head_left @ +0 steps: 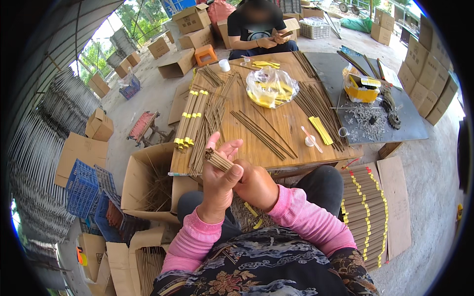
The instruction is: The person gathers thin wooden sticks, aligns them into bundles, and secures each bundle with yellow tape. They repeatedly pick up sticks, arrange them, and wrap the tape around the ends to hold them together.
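Left hand: thumb laid over a bundle of brown sticks, the other fingers loosely spread behind it. Right hand against the near part of the bundle; its fingers are hidden, grip can't be told. Bundle above the lap, at the near edge of the wooden table, far end pointing up-left. Beyond: loose sticks, yellow-banded bundles to the left, a clear bag with yellow strips farther back. Open carton beside left knee. Co-worker opposite. Forearms in pink sleeves: left steep, right slanting inward, wrist bent.
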### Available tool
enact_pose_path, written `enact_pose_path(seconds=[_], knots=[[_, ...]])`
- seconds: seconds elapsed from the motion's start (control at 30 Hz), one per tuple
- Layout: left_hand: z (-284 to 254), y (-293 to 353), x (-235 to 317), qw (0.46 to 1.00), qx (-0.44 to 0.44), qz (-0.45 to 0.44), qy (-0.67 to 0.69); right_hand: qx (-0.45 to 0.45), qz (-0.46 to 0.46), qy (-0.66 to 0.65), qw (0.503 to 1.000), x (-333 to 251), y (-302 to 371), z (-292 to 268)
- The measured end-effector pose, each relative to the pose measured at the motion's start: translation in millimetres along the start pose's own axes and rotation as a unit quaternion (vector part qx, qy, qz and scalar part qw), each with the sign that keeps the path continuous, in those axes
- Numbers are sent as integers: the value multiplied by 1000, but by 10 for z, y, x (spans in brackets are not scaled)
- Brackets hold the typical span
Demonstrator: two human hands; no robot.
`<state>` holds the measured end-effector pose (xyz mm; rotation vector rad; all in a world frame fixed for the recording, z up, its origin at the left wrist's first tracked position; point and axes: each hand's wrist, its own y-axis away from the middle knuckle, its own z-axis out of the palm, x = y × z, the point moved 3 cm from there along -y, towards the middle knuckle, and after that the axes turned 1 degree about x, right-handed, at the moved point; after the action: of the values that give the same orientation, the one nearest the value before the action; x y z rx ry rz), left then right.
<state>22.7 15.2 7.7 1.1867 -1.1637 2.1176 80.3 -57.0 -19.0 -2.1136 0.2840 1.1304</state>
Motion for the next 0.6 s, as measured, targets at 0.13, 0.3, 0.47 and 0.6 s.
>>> enact_pose_path(seconds=[0.13,0.3,0.47,0.6], knots=[[11,117,-86,991,63,-41,-113,10,-68,19,997,6,19,10],[7,26,8,996,17,3,-86,15,-44,5,999,23,-4,43],[42,31,95,998,10,-7,-56,-3,-47,13,999,-6,17,43],[99,33,176,995,-22,8,-100,61,-99,29,993,-45,7,25]])
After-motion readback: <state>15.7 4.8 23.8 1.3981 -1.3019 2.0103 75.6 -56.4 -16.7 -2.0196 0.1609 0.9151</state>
